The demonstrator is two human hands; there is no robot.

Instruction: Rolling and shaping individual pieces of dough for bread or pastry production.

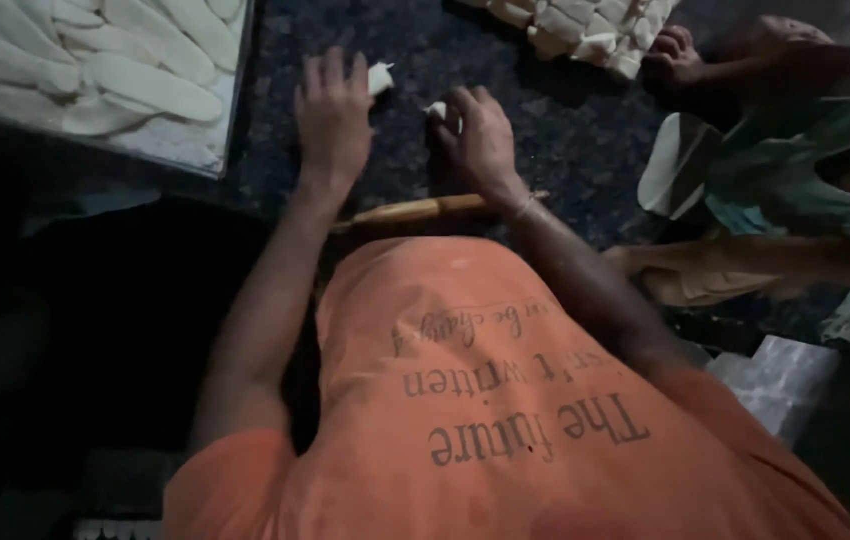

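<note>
My left hand (332,112) reaches forward over the dark speckled floor (565,130). Its fingers are stretched out, the thumb is hidden, and a small white dough piece (380,78) sits at the index finger. My right hand (480,140) is curled beside it, pinching another small dough bit (437,110). A wooden rolling pin (425,210) lies across the floor just below both wrists, partly hidden by my orange shirt.
A metal tray (233,130) of several long pale dough shapes (145,85) sits at the top left. A heap of cut dough blocks (595,30) lies at the top. Another person in green (795,170) sits on the right, one hand (673,62) near the heap, a flat dough disc (667,168) beside them.
</note>
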